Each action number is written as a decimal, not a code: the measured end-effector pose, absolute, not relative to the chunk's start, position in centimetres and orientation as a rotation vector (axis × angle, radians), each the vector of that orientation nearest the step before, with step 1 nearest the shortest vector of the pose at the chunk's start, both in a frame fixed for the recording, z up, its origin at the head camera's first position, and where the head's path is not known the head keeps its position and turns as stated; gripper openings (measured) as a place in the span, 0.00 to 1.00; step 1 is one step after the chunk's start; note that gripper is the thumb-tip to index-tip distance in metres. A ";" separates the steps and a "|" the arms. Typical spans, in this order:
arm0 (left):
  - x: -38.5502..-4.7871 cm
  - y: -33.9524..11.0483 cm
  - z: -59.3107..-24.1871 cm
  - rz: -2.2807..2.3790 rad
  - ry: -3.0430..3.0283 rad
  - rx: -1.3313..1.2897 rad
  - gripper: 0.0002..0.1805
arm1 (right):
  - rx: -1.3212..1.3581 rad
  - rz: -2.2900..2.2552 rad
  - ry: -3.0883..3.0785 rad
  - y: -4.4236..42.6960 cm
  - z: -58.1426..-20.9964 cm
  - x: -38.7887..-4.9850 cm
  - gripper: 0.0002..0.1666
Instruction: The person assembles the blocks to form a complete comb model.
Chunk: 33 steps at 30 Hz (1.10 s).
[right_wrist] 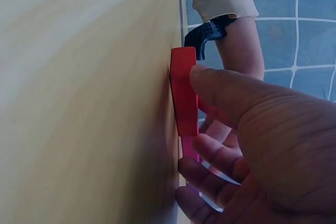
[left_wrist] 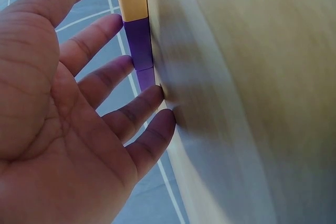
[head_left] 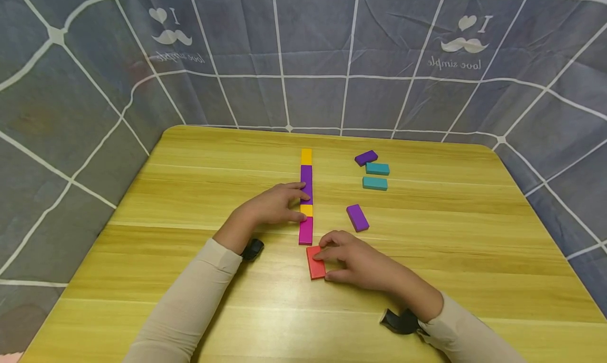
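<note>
Right hand (head_left: 358,260): fingers part-curled, red block (head_left: 316,264) lightly pinched by thumb and fingertips. Block seen low in the centre of the head view, apparently flat on the worktop (head_left: 265,310).

Left hand (head_left: 277,204): fingers loosely spread, nothing gripped; tips rested along the left side of the row (head_left: 309,190) at frame centre.

Row, bottom to top: magenta block (head_left: 305,232), lower orange block (head_left: 308,211), purple section (head_left: 306,174) (seam visible from left wrist), upper orange block (head_left: 306,157). Red block slightly tilted, offset right of the row's lower end; contact cannot be told.

Step in hand judged to be positioning of the red block. Best slid flat, turned square and eased up gently, with the row steadied, not pushed.

Right of centre: violet block (head_left: 358,217), near the right fingers and easily knocked. Upper right: two teal blocks (head_left: 374,184), dark purple block (head_left: 366,158); clear of the hands. Tile-patterned curtain (head_left: 313,36) behind.
</note>
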State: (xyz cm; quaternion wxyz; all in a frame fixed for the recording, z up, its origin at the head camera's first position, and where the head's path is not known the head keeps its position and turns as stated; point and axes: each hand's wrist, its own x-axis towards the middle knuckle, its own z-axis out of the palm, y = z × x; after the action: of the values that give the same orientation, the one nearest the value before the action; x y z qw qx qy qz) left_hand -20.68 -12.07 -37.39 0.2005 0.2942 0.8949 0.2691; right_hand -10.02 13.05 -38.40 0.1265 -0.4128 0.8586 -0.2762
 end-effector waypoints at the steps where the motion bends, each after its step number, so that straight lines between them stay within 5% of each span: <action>1: -20.7 -12.1 -37.4 0.754 2.500 0.824 0.29 | -1.205 -0.804 2.501 13.0 -38.4 -10.0 0.20; 33: -20.5 -12.1 -37.5 0.750 2.507 0.825 0.28 | -1.174 -0.808 2.600 11.0 -39.1 -10.1 0.18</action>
State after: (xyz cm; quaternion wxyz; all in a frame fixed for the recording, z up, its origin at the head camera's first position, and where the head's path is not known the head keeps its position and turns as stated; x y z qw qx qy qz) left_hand -20.48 -12.06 -37.46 0.1976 0.2948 0.8956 0.2681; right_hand -10.12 11.04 -39.05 0.0882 -0.3945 0.8734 -0.2715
